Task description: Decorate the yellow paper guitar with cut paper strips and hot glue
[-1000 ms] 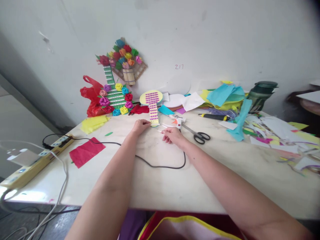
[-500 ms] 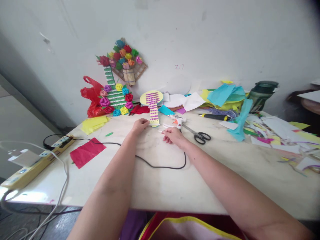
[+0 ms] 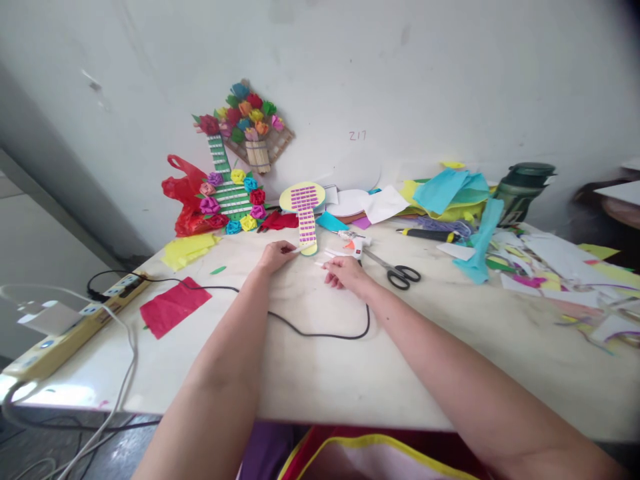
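A yellow guitar-shaped cutout (image 3: 293,199) with rows of purple and white strips lies mid-table, its narrow neck pointing toward me. At the lower left of that neck, my left hand (image 3: 277,257) pinches a thin white strip (image 3: 304,248), whose free end reaches over the neck. My right hand (image 3: 345,272), fingers closed, holds slim white strips (image 3: 330,253) that point left toward the cutout. Just behind it lies a white glue gun (image 3: 359,247), and black-handled scissors (image 3: 404,276) rest to its right.
A black cord (image 3: 320,334) loops between my forearms. At left are a yellow power strip (image 3: 75,330) and red crepe paper (image 3: 175,308). A flower-decorated green piece (image 3: 233,200) leans at the wall. Paper scraps (image 3: 565,267), a cutter (image 3: 427,234) and a dark bottle (image 3: 525,190) occupy the right.
My left hand has shifted slightly left, and its white strip now slants instead of lying level across the neck's end. My right hand has barely moved.
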`<state>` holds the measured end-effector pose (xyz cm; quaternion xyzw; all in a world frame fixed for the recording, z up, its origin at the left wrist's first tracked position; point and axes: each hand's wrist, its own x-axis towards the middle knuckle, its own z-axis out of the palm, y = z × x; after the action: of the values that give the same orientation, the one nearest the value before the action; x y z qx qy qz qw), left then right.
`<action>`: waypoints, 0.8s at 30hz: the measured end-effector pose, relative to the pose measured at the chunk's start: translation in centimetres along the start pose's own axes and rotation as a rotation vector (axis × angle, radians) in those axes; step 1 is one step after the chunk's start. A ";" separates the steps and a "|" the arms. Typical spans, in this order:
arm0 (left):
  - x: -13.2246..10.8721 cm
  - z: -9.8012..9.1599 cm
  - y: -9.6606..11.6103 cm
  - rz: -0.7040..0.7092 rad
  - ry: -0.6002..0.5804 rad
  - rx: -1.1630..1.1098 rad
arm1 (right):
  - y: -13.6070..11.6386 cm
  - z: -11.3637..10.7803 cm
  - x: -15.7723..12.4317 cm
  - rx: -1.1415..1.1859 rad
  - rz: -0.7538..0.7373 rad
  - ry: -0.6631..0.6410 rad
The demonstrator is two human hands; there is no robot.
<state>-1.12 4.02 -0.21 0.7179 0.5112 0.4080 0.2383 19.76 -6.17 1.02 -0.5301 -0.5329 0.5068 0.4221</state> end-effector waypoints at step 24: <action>0.9 -0.1 -0.9 0.098 -0.147 0.213 | 0.2 0.1 0.1 -0.079 0.018 -0.016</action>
<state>-1.58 5.21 -0.55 0.7913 0.4971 0.3087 0.1772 19.65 -6.10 0.84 -0.5471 -0.5512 0.4934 0.3918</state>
